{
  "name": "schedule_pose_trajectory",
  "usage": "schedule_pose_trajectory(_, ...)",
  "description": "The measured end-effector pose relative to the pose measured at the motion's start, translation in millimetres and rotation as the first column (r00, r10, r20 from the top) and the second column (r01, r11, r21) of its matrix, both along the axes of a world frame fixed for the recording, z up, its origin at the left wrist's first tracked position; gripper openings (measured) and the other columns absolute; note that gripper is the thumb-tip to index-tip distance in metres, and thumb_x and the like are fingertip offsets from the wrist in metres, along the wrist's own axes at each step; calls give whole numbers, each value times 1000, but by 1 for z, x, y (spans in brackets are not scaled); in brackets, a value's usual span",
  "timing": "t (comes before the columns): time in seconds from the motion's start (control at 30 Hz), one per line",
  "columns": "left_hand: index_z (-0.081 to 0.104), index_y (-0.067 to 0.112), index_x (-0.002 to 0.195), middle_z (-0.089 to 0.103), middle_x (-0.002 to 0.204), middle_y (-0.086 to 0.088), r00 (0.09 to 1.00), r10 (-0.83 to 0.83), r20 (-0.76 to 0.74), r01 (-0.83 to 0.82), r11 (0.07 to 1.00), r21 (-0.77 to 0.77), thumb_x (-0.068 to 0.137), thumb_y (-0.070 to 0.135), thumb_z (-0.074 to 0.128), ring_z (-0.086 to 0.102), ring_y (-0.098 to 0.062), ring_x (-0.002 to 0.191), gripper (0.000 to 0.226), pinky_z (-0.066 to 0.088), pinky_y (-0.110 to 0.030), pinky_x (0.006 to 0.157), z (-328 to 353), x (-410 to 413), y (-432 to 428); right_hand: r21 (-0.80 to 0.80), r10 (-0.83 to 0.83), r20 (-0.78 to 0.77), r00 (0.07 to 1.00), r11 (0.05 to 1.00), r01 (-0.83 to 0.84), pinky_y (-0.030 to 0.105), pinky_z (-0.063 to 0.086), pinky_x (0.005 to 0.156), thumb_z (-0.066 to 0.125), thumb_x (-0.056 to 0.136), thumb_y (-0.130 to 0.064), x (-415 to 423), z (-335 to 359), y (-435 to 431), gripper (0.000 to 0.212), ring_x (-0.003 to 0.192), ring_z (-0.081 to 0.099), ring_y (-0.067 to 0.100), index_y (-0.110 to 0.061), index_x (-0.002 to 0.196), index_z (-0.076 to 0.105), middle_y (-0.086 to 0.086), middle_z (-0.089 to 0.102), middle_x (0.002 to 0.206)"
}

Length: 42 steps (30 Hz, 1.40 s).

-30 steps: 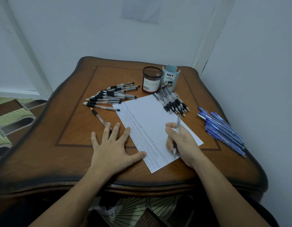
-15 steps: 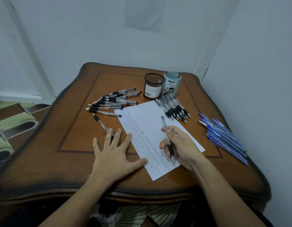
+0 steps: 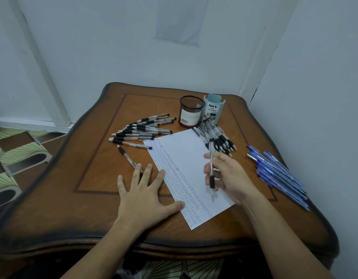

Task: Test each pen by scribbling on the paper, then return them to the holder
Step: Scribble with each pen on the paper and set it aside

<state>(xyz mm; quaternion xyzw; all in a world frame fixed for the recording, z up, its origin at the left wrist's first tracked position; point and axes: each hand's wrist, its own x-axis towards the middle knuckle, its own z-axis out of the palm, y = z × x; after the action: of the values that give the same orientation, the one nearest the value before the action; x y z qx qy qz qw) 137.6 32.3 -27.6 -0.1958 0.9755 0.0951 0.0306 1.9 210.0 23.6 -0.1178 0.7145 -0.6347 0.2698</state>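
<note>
Right hand (image 3: 231,178) pinching a clear black-grip pen (image 3: 211,168) tip-down above the scribbled paper (image 3: 186,158), left hand (image 3: 146,196) flat with fingers spread on paper's near-left edge, mesh holder (image 3: 191,111) at the bench's (image 3: 89,178) far side.

I see a clear black-grip pen (image 3: 212,181) pinched tip-down in the right hand (image 3: 232,178) over the scribbled white paper (image 3: 186,154), black mesh holder (image 3: 191,117) beyond.

The pale blue holder (image 3: 214,110) near the far edge of the tabletop (image 3: 93,178) reads "DIY DESK ORGANIZER". Just beside it, the black mesh cup (image 3: 191,106) carries a white label (image 3: 189,118) with a barcode; its print is too small to read. The scribbled rows on the paper (image 3: 186,150) are illegible.
</note>
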Motion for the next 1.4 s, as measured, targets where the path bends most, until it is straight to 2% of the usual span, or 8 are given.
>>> schedule_pose_trajectory(0.23,4,43,153,-9,164,5,1000,-5,10,5,1000,17,64,99,22,-21,-19,148,107,-9,-66,112,2,-3,-1,331,-91,-464,881,905,268,26,50,55,49,102,-8,-86,29,-8,32,64,59,9,-23,130,56,-4,60,95)
schedule_pose_trajectory(0.53,2,44,153,-14,164,4,1000,-23,-9,23,999,24,63,101,20,-25,-16,147,108,-13,-66,110,0,-3,-4,600,16,-496,868,729,330,38,40,108,54,102,-13,-136,16,-21,37,131,50,29,-5,138,56,13,55,144)
schedule_pose_trajectory(0.63,1,43,154,-14,164,4,999,-30,-13,30,999,16,64,101,19,-26,-16,147,108,-13,-67,110,-1,-2,-4,603,37,-538,842,715,354,34,40,105,50,103,-13,-132,14,-20,36,130,51,29,-5,138,57,12,56,142)
schedule_pose_trajectory(0.73,0,42,154,-15,164,3,999,-33,-5,33,999,19,64,100,19,-26,-17,147,108,-14,-67,109,0,-2,-4,514,93,-730,678,728,453,30,42,92,49,101,-9,-122,13,-28,29,115,57,27,-6,123,67,12,65,127)
schedule_pose_trajectory(0.83,1,42,154,-14,164,3,1000,-28,-10,28,999,25,64,100,19,-25,-17,147,109,-14,-66,109,0,-1,-4,522,282,-747,602,809,269,27,42,85,54,98,-8,-103,7,-60,23,100,58,21,-8,111,73,9,69,113)
schedule_pose_trajectory(1.0,0,43,153,-14,164,4,1000,-26,-3,26,999,19,64,100,18,-25,-16,147,108,-14,-67,110,1,-2,-4,521,456,-512,728,839,-159,16,39,72,62,96,-19,-57,-18,-125,20,81,54,-3,-18,114,73,-7,67,104)
schedule_pose_trajectory(1.23,1,43,153,-11,164,3,999,-31,-14,31,999,13,65,99,18,-24,-18,147,106,-13,-66,110,0,0,-5,524,440,-507,741,840,-140,31,49,78,72,89,-29,-40,-25,-158,18,91,60,12,-22,104,77,-4,63,94)
schedule_pose_trajectory(1.4,2,43,153,-11,164,3,999,-30,-14,31,999,11,64,100,17,-23,-18,148,107,-12,-66,110,-1,-1,-5,459,371,-522,768,881,-113,23,40,70,63,94,-19,-46,-24,-145,7,83,54,6,-23,87,65,-2,60,105)
